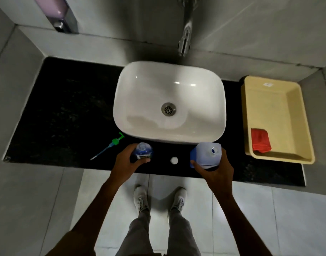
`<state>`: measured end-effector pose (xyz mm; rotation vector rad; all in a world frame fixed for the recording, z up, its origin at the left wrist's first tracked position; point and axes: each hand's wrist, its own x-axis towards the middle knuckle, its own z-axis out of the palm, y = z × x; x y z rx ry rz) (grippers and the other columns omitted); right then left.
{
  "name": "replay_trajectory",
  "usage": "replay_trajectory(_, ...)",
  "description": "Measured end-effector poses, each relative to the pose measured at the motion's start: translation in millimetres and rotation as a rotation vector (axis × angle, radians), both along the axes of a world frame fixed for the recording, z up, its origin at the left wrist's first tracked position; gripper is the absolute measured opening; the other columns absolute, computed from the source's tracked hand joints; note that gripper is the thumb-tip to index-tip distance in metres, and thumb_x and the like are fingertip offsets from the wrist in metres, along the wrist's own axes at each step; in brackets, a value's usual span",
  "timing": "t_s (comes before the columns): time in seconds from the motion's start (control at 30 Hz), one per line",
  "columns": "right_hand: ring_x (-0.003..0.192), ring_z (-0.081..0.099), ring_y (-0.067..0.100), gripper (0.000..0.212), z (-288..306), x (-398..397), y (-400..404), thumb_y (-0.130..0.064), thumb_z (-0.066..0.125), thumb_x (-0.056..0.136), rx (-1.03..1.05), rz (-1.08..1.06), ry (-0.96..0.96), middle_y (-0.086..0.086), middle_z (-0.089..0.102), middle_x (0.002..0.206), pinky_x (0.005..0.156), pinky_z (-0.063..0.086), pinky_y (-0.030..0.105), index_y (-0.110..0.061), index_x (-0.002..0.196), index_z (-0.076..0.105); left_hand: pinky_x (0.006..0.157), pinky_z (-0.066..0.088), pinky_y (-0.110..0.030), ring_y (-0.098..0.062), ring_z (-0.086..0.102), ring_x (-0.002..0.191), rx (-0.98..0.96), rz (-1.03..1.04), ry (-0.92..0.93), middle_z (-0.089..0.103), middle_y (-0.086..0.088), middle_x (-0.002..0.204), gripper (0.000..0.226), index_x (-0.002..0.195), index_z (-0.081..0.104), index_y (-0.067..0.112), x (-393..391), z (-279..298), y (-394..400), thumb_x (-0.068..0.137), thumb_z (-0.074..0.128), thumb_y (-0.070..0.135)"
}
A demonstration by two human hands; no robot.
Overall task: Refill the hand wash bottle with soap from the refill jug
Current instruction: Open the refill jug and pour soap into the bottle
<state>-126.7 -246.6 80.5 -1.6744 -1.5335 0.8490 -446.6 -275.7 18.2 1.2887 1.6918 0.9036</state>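
Observation:
The clear hand wash bottle (143, 150) with blue soap stands open on the black counter (66, 111), just in front of the sink. My left hand (129, 163) is wrapped around it. Its green pump (110, 145) lies on the counter to the left, tube pointing toward me. My right hand (214, 169) holds the pale blue refill jug (206, 154) upright on the counter, its mouth uncapped. A small white cap (174, 160) lies between the bottle and the jug.
A white basin (125, 85) sits mid-counter under a chrome tap (185, 41). At the right stands a beige tray (269, 100) holding a red packet (260, 143). A wall soap dispenser (55, 12) hangs at the upper left. My feet stand on the tiled floor below.

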Motion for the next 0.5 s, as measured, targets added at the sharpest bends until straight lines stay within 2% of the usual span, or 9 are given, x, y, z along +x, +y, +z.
replay_trajectory(0.07, 0.115, 0.064, -0.003, 0.081, 40.9, -7.3, 7.8, -0.06, 0.09, 0.063, 0.075, 0.018, 0.013, -0.023, 0.066, 0.12, 0.091, 0.053, 0.012, -0.03, 0.129, 0.056, 0.085, 0.049, -0.006, 0.006, 0.065, 0.105, 0.08, -0.023, -0.002, 0.067, 0.031, 0.107, 0.046, 0.11, 0.057, 0.055, -1.9, 36.8, 9.4, 0.071, 0.076, 0.068)
replay_trajectory(0.13, 0.109, 0.064, -0.007, 0.075, 87.0, -15.1, 20.5, -0.066, 0.086, 0.061, 0.166, 0.031, 0.016, -0.023, 0.068, 0.115, 0.089, 0.047, 0.006, -0.033, 0.123, 0.059, 0.081, 0.052, -0.007, 0.007, 0.067, 0.1, 0.145, -0.054, -0.018, 0.066, 0.027, 0.105, 0.044, 0.107, 0.055, 0.057, -3.8, 78.8, 25.1, 0.07, 0.072, 0.074)
replay_trajectory(0.2, 0.109, 0.064, -0.008, 0.076, 133.3, -22.3, 35.4, -0.063, 0.089, 0.059, 0.246, 0.038, 0.004, -0.021, 0.068, 0.115, 0.09, 0.046, 0.005, -0.031, 0.122, 0.062, 0.078, 0.058, -0.013, 0.004, 0.069, 0.094, 0.203, -0.08, -0.043, 0.068, 0.021, 0.101, 0.045, 0.105, 0.055, 0.053, -3.6, 119.2, 44.0, 0.069, 0.074, 0.072)
replay_trajectory(0.27, 0.11, 0.062, -0.01, 0.081, 180.7, -28.5, 50.1, -0.057, 0.093, 0.058, 0.354, 0.065, -0.029, -0.025, 0.066, 0.118, 0.089, 0.044, 0.002, -0.028, 0.127, 0.061, 0.077, 0.062, -0.023, -0.002, 0.072, 0.088, 0.274, -0.107, -0.055, 0.073, 0.016, 0.096, 0.045, 0.104, 0.06, 0.049, -3.3, 160.0, 65.4, 0.067, 0.08, 0.063)
replay_trajectory(0.3, 0.109, 0.063, -0.009, 0.082, 203.4, -31.6, 58.1, -0.056, 0.092, 0.058, 0.398, 0.085, -0.042, -0.025, 0.066, 0.118, 0.087, 0.044, 0.001, -0.028, 0.129, 0.061, 0.076, 0.062, -0.024, -0.004, 0.073, 0.087, 0.316, -0.123, -0.062, 0.074, 0.018, 0.097, 0.044, 0.104, 0.061, 0.052, -3.4, 180.7, 77.2, 0.066, 0.081, 0.06)
replay_trajectory(0.37, 0.108, 0.066, 0.0, 0.084, 245.3, -36.8, 70.0, -0.059, 0.089, 0.06, 0.472, 0.107, -0.083, -0.016, 0.068, 0.121, 0.087, 0.046, 0.005, -0.026, 0.132, 0.06, 0.075, 0.061, -0.019, -0.002, 0.073, 0.087, 0.419, -0.167, -0.055, 0.072, 0.03, 0.099, 0.043, 0.105, 0.06, 0.062, -1.9, 224.8, 95.3, 0.067, 0.081, 0.059)
replay_trajectory(0.43, 0.113, 0.065, 0.008, 0.09, 284.9, -41.2, 78.1, -0.064, 0.082, 0.061, 0.547, 0.12, -0.15, -0.007, 0.067, 0.128, 0.094, 0.049, 0.013, -0.023, 0.137, 0.057, 0.074, 0.059, -0.013, 0.003, 0.071, 0.088, 0.52, -0.225, -0.025, 0.069, 0.038, 0.097, 0.042, 0.103, 0.059, 0.067, -1.2, 267.8, 108.1, 0.07, 0.082, 0.059)
replay_trajectory(0.5, 0.114, 0.066, 0.011, 0.091, 319.4, -46.4, 85.3, -0.063, 0.081, 0.061, 0.586, 0.145, -0.232, -0.004, 0.067, 0.13, 0.096, 0.051, 0.018, -0.025, 0.139, 0.056, 0.071, 0.056, -0.009, 0.004, 0.071, 0.087, 0.575, -0.261, 0.007, 0.072, 0.034, 0.092, 0.037, 0.103, 0.062, 0.061, -0.3, 304.4, 119.5, 0.072, 0.081, 0.052)
